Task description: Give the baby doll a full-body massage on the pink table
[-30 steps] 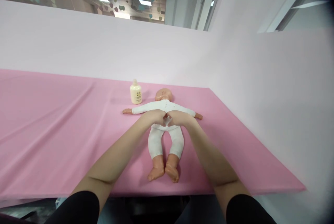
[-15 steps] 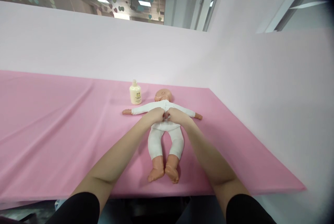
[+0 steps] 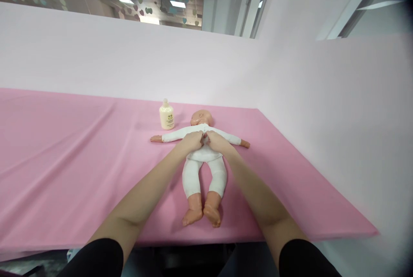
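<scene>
A baby doll (image 3: 193, 178) lies on its back on the pink-covered table, head away from me, arms spread wide. It wears a white top (image 3: 205, 153) with small fasteners down the front, and white leggings; the feet are bare. Both my hands meet over the middle of its chest. My left hand (image 3: 193, 140) is closed, fingertips pinching the front of the top. Opposite it, my right hand (image 3: 215, 141) is closed too, pinching the same front edge. My knuckles partly hide the fingertips and the fastener between them.
A bottle of pale yellow liquid (image 3: 167, 117) stands by the doll's outstretched arm, left of its head. The pink cover (image 3: 80, 161) has creases at left. White walls (image 3: 129, 62) border the table at the back and right, with windows above.
Both my hands have shifted slightly up the doll's chest toward its neck, uncovering more of the lower top. The doll and bottle stay where they were.
</scene>
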`<move>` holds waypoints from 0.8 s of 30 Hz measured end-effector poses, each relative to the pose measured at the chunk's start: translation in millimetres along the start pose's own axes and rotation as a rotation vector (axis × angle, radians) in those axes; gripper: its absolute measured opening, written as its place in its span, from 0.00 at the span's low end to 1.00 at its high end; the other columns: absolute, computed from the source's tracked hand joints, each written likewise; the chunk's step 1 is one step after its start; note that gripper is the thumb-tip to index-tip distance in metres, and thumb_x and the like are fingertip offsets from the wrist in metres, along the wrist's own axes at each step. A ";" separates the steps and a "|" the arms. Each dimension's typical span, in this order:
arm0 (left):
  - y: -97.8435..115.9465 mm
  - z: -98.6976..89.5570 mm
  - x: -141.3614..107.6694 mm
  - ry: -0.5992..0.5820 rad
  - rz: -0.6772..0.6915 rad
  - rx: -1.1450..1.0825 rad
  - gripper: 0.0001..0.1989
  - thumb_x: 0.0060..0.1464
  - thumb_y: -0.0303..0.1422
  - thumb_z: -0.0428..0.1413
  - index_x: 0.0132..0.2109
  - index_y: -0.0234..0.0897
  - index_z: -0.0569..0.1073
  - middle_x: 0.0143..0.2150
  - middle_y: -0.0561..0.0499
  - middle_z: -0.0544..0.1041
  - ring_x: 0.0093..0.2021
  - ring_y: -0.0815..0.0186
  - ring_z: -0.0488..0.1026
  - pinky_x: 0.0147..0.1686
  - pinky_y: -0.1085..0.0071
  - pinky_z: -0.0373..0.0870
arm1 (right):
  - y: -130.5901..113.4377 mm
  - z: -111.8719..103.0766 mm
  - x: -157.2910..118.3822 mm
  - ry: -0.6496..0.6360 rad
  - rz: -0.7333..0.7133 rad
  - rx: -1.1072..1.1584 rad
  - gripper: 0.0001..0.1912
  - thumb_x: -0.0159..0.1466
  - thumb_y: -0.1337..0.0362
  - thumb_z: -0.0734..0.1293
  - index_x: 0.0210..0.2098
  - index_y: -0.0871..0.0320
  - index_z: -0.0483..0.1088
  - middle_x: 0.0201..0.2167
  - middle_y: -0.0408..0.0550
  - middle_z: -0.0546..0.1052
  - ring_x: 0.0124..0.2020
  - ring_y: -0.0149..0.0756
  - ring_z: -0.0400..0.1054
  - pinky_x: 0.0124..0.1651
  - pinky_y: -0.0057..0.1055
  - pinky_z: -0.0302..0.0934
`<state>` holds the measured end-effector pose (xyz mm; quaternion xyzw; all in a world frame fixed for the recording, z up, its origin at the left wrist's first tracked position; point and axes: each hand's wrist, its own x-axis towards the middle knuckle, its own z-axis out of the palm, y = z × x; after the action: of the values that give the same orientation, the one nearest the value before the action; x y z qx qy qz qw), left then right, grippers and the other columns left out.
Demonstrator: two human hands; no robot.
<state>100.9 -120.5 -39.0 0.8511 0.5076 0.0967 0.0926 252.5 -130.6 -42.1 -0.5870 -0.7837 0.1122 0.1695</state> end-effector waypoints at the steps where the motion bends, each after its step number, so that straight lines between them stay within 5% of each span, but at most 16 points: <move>1: -0.9 1.5 1.1 0.012 0.012 0.017 0.16 0.54 0.31 0.50 0.50 0.32 0.70 0.46 0.42 0.76 0.44 0.57 0.73 0.44 0.66 0.64 | 2.5 1.7 1.5 0.003 -0.053 -0.018 0.15 0.60 0.73 0.62 0.46 0.59 0.70 0.46 0.53 0.71 0.48 0.38 0.65 0.53 0.30 0.57; 14: -10.0 27.4 12.1 0.284 0.013 0.087 0.13 0.57 0.29 0.46 0.45 0.35 0.72 0.50 0.43 0.71 0.50 0.54 0.66 0.46 0.60 0.65 | 30.7 28.8 23.8 0.156 -0.215 -0.004 0.10 0.63 0.72 0.57 0.40 0.60 0.68 0.42 0.52 0.73 0.46 0.39 0.64 0.53 0.35 0.56; 24: -18.0 37.2 21.7 0.287 -0.062 -0.065 0.24 0.58 0.33 0.45 0.62 0.39 0.60 0.62 0.47 0.65 0.58 0.53 0.62 0.54 0.55 0.59 | 45.6 45.5 37.7 0.169 -0.180 -0.001 0.23 0.66 0.70 0.55 0.59 0.62 0.61 0.52 0.56 0.70 0.52 0.40 0.63 0.57 0.34 0.53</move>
<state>105.3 -95.2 -77.9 0.8092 0.5381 0.2307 0.0496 265.1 -80.4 -95.8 -0.5216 -0.8163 0.0462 0.2441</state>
